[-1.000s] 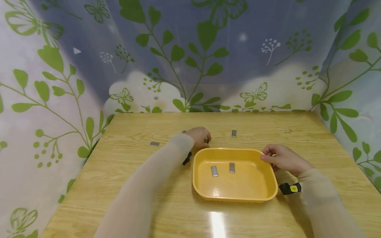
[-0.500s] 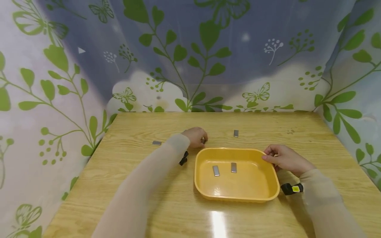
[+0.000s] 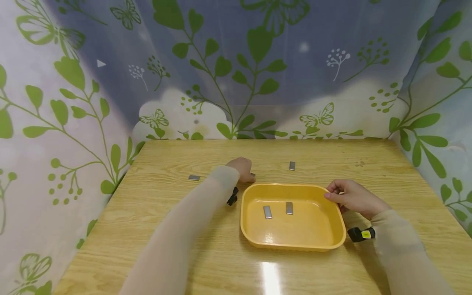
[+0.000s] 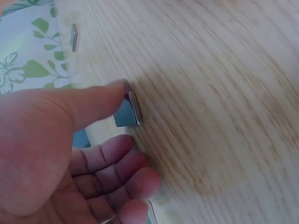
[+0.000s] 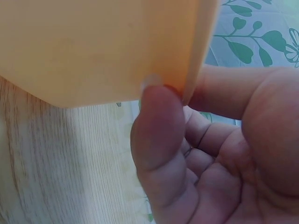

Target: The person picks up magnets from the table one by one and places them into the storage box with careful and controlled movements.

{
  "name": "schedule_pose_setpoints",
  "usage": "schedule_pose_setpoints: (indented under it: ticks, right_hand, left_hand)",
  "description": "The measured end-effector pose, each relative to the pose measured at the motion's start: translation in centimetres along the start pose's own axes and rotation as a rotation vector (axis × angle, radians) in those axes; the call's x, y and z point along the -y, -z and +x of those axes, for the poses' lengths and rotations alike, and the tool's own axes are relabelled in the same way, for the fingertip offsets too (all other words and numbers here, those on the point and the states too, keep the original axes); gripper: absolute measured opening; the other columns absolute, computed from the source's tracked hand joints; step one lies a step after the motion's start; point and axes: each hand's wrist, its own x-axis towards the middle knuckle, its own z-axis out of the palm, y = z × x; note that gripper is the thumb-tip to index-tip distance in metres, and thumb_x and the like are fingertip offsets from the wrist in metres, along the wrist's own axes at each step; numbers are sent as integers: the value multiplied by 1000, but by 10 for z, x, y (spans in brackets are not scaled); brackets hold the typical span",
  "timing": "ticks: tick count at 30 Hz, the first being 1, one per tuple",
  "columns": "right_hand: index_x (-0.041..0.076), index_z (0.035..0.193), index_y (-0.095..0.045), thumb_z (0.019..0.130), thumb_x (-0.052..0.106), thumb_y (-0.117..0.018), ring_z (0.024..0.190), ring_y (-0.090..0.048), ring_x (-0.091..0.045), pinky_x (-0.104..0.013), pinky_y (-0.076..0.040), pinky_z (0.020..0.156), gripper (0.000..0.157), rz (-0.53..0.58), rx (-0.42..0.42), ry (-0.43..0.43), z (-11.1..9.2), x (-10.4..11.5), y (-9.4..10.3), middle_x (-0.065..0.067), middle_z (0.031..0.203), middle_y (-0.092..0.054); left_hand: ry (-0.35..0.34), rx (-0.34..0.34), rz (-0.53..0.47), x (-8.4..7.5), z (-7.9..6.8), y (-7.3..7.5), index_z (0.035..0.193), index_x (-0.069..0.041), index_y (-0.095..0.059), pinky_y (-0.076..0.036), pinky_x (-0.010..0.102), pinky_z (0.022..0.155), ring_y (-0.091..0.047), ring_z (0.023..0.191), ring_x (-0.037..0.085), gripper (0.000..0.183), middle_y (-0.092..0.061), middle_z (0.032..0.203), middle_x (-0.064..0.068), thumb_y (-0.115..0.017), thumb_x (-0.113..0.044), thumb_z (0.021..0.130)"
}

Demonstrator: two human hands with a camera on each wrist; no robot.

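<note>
Two blocks in tray: head view only

The yellow rectangular plastic tray looks smooth and glossy. Grey rectangular metal pieces shine; the yellowish wood-grain table gleams
</note>
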Motion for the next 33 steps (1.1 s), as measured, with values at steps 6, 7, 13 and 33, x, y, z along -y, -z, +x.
schedule_pose_setpoints:
  ticks: [6, 7, 13, 33]
  right_hand:
    - [-6, 106, -51, 99, 21, -57, 67, -59, -24, -38, -56, 59, 29, -2, 10, 7, 1, 3, 0, -15, 88, -52]
    - [-6, 106, -51, 99, 21, -57, 67, -59, -24, -38, -55, 59, 29, -3, 10, 7, 1, 3, 0, -14, 88, -52]
    - [-6, 106, -52, 99, 22, -57, 66, -58, -23, -37, -55, 59, 29, -16, 4, 8, 1, 4, 0, -14, 88, -52]
    - [-5, 107, -52, 99, 23, -57, 69, -59, -24, -37, -56, 59, 30, -21, -3, 3, 0, 1, -2, -13, 90, -53]
  left_hand:
    - [21, 31, -20, 0, -4, 3, 104, -10, -61, -50, 34, 77, -59, 83, 15, 29, -64, 94, 2, -54, -37, 97]
    - [23, 31, -18, 0, -4, 3, 104, -10, -61, -50, 36, 81, -59, 84, 15, 29, -64, 95, 1, -54, -38, 97]
    - [0, -1, -31, 1, -3, 2, 96, -12, -65, -44, 52, 95, -62, 86, 16, 26, -67, 92, -1, -59, -37, 94]
    - [-166, -188, -61, 1, -13, 11, 93, -9, -65, -49, 27, 71, -57, 77, 14, 13, -64, 89, 1, -59, -20, 96]
